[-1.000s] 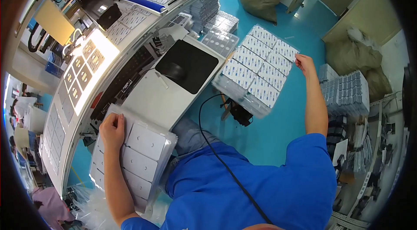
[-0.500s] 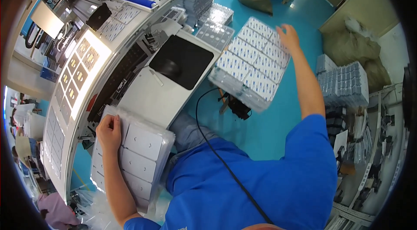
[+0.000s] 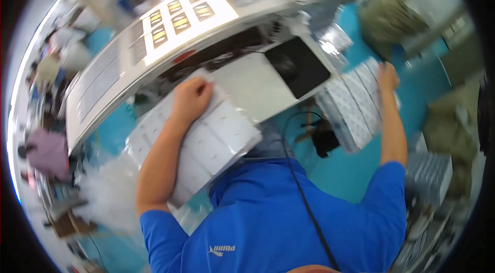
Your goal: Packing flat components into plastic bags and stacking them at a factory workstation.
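My left hand [image 3: 192, 98] rests as a loose fist on a stack of clear plastic trays with white rectangular panels [image 3: 214, 144]. Whether anything is in its curled fingers is hidden. This stack lies at my left, against the table's front edge and over my lap. Out to the right, my right hand [image 3: 388, 78] touches the far right edge of another tray stack with patterned white panels [image 3: 356, 100]. Blur smears its fingers, so I cannot tell how they are bent.
Between the stacks, a black mouse pad [image 3: 304, 71] lies on the white tabletop [image 3: 242, 87]. Beyond it, a lit panel [image 3: 221, 10] carries dark rectangular pieces. A black cable [image 3: 304, 195] crosses my shirt. More stacked trays [image 3: 429, 175] and sacks [image 3: 392, 12] stand at right.
The whole view has swung, shifting the table and stacks in the picture. My right hand, earlier spread beside the patterned stack, now meets its edge. My left hand stays on its stack.
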{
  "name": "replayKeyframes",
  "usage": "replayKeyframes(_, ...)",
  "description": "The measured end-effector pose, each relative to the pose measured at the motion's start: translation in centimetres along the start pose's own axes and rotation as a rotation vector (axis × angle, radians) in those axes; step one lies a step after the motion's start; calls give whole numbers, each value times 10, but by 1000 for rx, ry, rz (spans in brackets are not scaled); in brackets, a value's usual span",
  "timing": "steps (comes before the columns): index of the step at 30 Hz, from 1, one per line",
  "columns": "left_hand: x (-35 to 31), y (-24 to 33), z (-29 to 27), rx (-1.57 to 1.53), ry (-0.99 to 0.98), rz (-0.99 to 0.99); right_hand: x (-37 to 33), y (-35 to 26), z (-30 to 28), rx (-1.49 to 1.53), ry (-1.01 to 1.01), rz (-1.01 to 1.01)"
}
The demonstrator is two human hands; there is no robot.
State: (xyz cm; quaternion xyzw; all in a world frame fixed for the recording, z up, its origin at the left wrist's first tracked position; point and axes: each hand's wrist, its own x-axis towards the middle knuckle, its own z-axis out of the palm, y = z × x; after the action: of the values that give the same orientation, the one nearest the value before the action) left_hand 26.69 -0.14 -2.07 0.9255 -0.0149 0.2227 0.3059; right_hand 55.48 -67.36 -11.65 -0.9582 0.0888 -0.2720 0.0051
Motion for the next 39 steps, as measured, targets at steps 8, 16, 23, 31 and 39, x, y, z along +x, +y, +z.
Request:
replayKeyframes(8,10,-13,-59,-8,240,-274,-133,-304,-161,1123,-261,-684)
replayKeyframes(16,21,-36,-37,144,49,-109,-218,-417,-116,1346,-891,-411)
replayKeyframes(23,-1,-39,-27,51,138,-159,-261,-431,-99,1157,-537,-591)
replayKeyframes(31,8,-32,-24,46,92,-152,-256,-427,-104,1131,-518,-552)
replayKeyframes(39,15,-37,-31,-75,233,-106,-254,-439,-102,1171,-609,-479)
